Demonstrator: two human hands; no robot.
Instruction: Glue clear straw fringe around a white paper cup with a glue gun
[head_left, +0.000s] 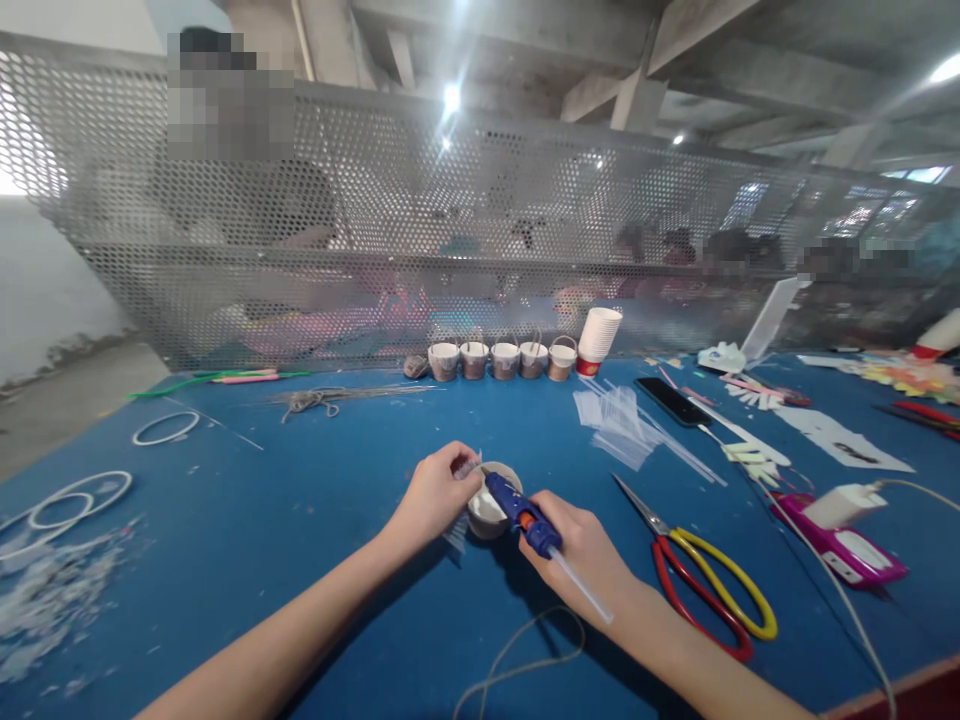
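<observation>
My left hand [439, 492] pinches a piece of translucent mesh [457, 535] against the left rim of a small pale cup [489, 520] near the table's middle. White material shows inside the cup. My right hand [577, 545] is wrapped round a blue glue gun [525, 512], whose tip points up and left at the cup's rim near my left fingertips. A clear glue stick [581, 585] sticks out of the gun's back end. Whether the tip touches the rim cannot be made out.
Several small handled cups [505, 361] and a stack of paper cups [598, 340] line the perforated screen. Scissors [697, 570], clear strips [619, 425], a phone [673, 401] and a magenta power strip [844, 545] lie right; white rings [165, 428] lie left. A person stands behind the screen.
</observation>
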